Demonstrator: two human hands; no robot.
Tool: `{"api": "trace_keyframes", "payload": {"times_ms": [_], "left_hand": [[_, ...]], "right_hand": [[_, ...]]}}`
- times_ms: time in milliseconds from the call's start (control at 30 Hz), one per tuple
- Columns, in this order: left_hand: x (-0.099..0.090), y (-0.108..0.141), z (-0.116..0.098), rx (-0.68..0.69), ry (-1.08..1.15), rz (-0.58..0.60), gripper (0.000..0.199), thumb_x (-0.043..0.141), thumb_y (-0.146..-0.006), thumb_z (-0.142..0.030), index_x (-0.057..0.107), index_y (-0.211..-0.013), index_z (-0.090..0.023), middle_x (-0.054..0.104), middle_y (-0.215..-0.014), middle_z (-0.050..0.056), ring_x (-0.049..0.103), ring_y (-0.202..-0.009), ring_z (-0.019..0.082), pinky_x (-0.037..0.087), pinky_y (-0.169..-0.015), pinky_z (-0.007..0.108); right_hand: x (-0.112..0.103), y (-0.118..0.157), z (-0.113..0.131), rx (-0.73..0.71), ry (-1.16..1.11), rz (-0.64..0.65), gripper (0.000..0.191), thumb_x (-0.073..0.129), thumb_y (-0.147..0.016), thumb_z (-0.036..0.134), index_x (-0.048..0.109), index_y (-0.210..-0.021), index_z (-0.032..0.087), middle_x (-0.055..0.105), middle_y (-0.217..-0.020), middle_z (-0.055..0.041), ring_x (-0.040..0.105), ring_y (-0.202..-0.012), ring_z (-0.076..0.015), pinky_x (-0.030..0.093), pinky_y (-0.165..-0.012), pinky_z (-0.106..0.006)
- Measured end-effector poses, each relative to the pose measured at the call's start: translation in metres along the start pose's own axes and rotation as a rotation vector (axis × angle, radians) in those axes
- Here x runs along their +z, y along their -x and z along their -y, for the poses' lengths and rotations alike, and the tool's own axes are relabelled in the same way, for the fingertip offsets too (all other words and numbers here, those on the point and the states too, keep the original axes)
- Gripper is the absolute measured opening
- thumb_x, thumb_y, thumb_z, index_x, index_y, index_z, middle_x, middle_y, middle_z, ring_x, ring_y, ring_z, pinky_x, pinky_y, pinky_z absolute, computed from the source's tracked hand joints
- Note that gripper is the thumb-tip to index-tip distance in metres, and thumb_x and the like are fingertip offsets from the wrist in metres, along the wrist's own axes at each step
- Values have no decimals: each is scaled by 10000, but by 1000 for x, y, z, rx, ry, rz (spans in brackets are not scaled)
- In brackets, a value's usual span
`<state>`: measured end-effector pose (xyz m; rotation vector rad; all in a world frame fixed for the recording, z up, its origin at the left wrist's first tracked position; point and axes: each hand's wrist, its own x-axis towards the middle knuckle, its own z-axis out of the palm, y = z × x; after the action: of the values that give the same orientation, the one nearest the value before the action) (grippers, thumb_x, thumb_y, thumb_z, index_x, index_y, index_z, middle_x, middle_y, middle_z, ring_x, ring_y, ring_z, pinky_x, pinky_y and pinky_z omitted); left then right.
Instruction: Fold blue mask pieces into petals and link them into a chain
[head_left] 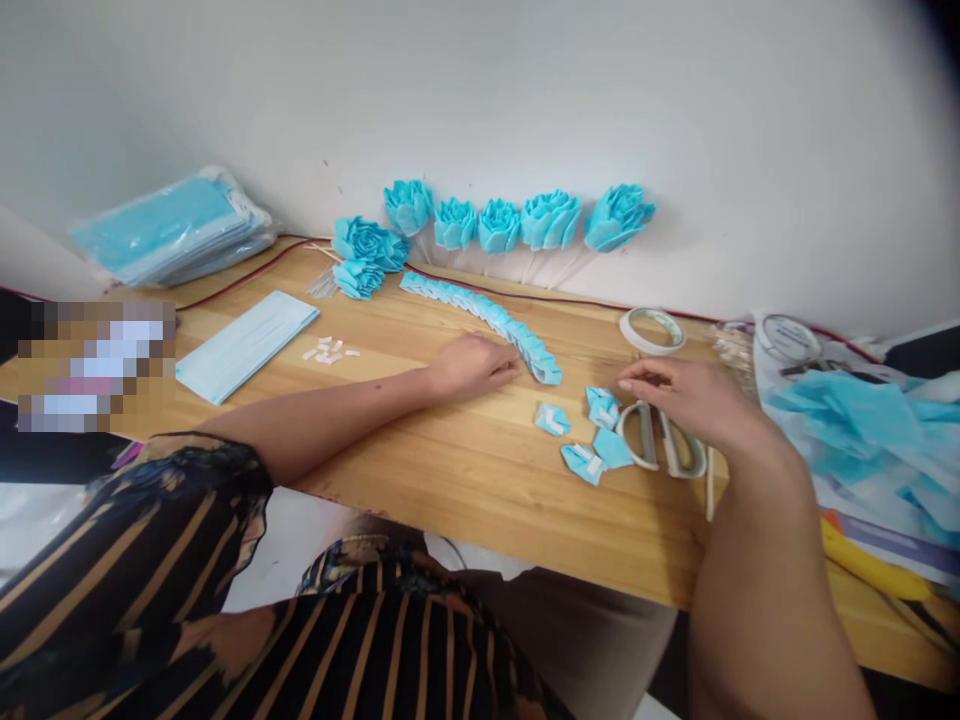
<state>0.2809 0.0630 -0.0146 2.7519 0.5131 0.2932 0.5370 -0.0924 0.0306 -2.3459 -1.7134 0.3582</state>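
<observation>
My left hand rests on the wooden table with its fingers curled in; no held thing shows. Its fingertips are beside a long curved row of folded light-blue petals; I cannot tell whether they touch it. My right hand hovers over the scissors, fingers loosely bent and apart, with nothing visible in them. Left of it lie loose folded blue petals, one small piece set apart and another nearest my fingertips. A lower petal carries a white strip.
Blue fabric roses on white sticks lean against the wall. A flat blue face mask, small white bits and a tape roll lie on the table. At right are blue scraps and a yellow-handled tool.
</observation>
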Motion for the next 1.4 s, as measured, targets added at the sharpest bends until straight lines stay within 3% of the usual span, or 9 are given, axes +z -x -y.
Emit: {"api": "trace_keyframes", "payload": {"times_ms": [167, 333, 467, 600, 700, 867, 1133, 1267, 1400], "left_hand": [[0, 0, 0, 25, 3, -3, 297, 435, -960, -323, 665, -868, -161, 699, -828, 56, 620, -795, 183, 373, -741, 290], [2, 0, 3, 57, 10, -31, 304, 435, -955, -323, 665, -837, -163, 698, -816, 54, 617, -787, 176, 362, -720, 284], [4, 0, 4, 71, 22, -43, 296, 441, -947, -307, 664, -812, -165, 704, -815, 54, 620, -790, 177, 357, -712, 287], [4, -1, 5, 78, 32, -42, 292, 445, -943, -295, 676, -818, -167, 713, -834, 57, 621, -789, 174, 365, -717, 283], [4, 0, 5, 71, 72, -53, 282, 461, -934, -290, 696, -837, -167, 714, -836, 55, 617, -781, 169, 370, -719, 279], [-2, 4, 1, -31, 340, -139, 299, 495, -923, -342, 705, -855, -140, 677, -768, 34, 565, -702, 133, 354, -653, 248], [-1, 8, -17, 52, 909, 16, 363, 663, -799, -480, 667, -861, -122, 572, -738, 2, 486, -676, 99, 366, -625, 232], [3, 8, -18, 14, 1014, -4, 278, 661, -809, -387, 609, -738, -123, 521, -692, -21, 466, -667, 89, 368, -643, 239], [-1, 6, -15, -94, 1164, -22, 184, 659, -810, -296, 629, -767, -119, 571, -729, -23, 506, -712, 90, 396, -719, 251]], "right_hand": [[3, -1, -5, -4, 33, 14, 236, 568, -839, 449, 714, -843, 264, 741, -799, -12, 650, -706, -209, 405, -613, -316], [13, -5, -4, -30, -3, 167, 273, 653, -785, 521, 703, -907, 282, 742, -835, -1, 667, -756, -200, 420, -614, -297], [16, -4, 5, -97, -17, 233, 214, 689, -769, 452, 648, -828, 250, 710, -754, 6, 642, -685, -176, 408, -596, -286], [12, 0, 14, -147, -156, 231, 252, 638, -827, 489, 623, -813, 238, 688, -723, 4, 618, -649, -161, 422, -593, -283], [10, 2, 17, -165, -320, 193, 303, 639, -825, 514, 663, -947, 238, 714, -822, -20, 651, -728, -182, 467, -632, -293], [14, 4, 34, -172, -499, 89, 427, 651, -827, 500, 678, -1177, 257, 734, -957, -41, 678, -778, -197, 533, -694, -329], [37, 9, 72, -98, -886, 67, 431, 753, -749, 497, 695, -1113, 273, 736, -942, -35, 709, -771, -196, 597, -678, -322], [40, 9, 75, -120, -860, 17, 392, 753, -767, 471, 700, -1104, 277, 734, -954, -30, 696, -804, -183, 583, -682, -293], [35, 8, 78, -105, -894, -17, 305, 746, -763, 485, 737, -982, 272, 738, -882, -25, 700, -805, -196, 593, -758, -347]]}}
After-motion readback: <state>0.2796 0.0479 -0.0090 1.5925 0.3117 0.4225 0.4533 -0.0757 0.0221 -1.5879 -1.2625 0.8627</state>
